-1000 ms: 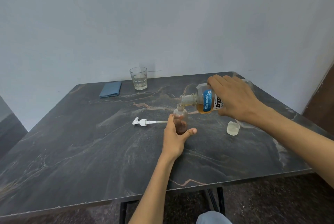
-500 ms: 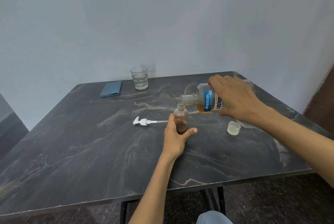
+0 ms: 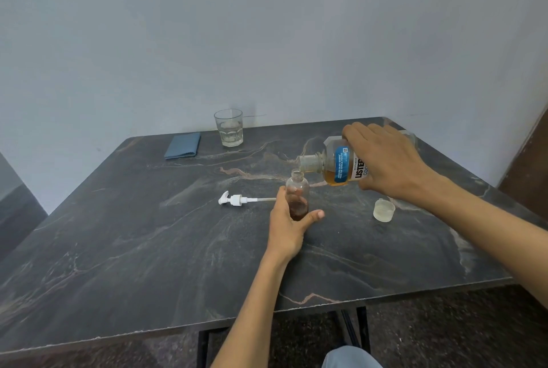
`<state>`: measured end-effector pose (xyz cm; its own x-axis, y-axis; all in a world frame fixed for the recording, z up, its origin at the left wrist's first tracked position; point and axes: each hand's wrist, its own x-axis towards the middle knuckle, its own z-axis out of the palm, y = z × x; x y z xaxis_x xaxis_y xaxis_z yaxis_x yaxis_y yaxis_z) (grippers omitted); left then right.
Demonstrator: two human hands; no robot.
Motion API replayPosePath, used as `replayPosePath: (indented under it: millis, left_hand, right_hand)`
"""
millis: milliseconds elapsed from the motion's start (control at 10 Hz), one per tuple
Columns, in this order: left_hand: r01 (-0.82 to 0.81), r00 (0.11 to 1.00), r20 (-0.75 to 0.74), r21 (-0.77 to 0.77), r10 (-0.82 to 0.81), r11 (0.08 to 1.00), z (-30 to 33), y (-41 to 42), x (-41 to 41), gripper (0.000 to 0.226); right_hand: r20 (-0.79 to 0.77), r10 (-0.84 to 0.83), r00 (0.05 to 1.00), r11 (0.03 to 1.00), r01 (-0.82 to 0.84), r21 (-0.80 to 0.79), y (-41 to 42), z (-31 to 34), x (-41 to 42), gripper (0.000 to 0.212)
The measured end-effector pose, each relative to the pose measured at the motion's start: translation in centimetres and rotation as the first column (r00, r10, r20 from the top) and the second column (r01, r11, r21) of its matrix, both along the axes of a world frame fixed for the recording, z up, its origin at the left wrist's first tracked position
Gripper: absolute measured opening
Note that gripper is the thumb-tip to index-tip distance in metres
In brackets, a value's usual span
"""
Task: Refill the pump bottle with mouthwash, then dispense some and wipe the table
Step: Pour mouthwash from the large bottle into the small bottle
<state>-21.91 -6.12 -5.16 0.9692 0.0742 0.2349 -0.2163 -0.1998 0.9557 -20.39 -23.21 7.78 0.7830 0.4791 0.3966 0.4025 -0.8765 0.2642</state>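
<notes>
Dark marble-patterned table (image 3: 124, 249) fills the head view, set against a plain pale wall. Near its middle the left hand (image 3: 289, 229) curls around the lower part of the small clear pump bottle (image 3: 297, 191), thumb on the right side and fingers behind, apparently to keep the light, narrow-necked bottle upright and steady while liquid comes in. A little brown liquid sits in its bottom. The right hand (image 3: 385, 160) grips the mouthwash bottle (image 3: 338, 166) from above, tipped almost level with its open mouth just over the small bottle's neck, so the amber liquid can run in. The pump head (image 3: 235, 199) lies on its side just left of the left hand, and the clear cap (image 3: 384, 210) rests to the right, both off so pouring is possible. At the far left, a folded blue cloth (image 3: 183, 146) and a drinking glass (image 3: 229, 127) wait, likely for wiping and dispensing.
</notes>
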Motion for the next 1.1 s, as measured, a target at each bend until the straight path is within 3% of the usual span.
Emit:
replayPosePath:
  millis: [1100]
  left_hand:
    - [0.02, 0.999, 0.03, -0.032, -0.019, 0.999, -0.27, 0.02, 0.24, 0.049]
  right_hand:
    - [-0.006, -0.003, 1.0, 1.0, 0.003, 0.002, 0.08, 0.11, 0.01, 0.071]
